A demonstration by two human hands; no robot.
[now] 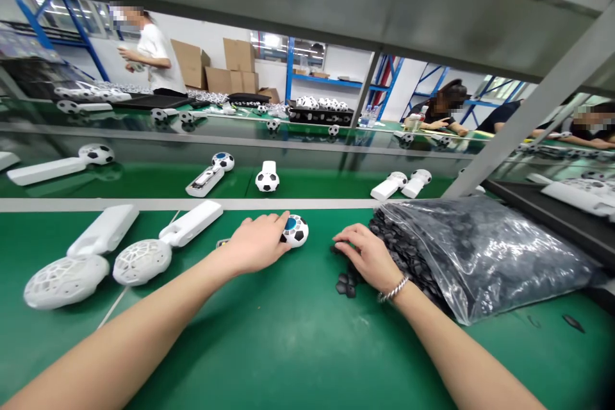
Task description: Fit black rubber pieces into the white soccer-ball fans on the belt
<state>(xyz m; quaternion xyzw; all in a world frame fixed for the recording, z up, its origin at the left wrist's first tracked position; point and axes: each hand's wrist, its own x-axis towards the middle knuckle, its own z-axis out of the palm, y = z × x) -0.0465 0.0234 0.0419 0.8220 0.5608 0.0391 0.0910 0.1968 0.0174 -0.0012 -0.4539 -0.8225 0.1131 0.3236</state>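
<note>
My left hand (pixel 257 242) lies closed over a white handle-shaped device with a soccer-ball head (pixel 296 234). A blue round spot shows on the head near my fingertips. The device's handle is mostly hidden under the hand. To the right, my right hand (pixel 368 255) pinches a small black piece (pixel 334 249) between thumb and fingers. Several loose black plastic pieces (pixel 346 286) lie just below that hand. Beside it, an open clear plastic bag (pixel 500 250) spills many more black pieces (pixel 391 237) toward my wrist.
Two white devices with bare lattice heads (pixel 67 282) (pixel 143 261) lie at left. Beyond the grey rail (pixel 331 204), more soccer-ball devices (pixel 267 178) sit on a green belt (pixel 317 182). A slanted metal post (pixel 523 115) stands at right. Other people are across the line.
</note>
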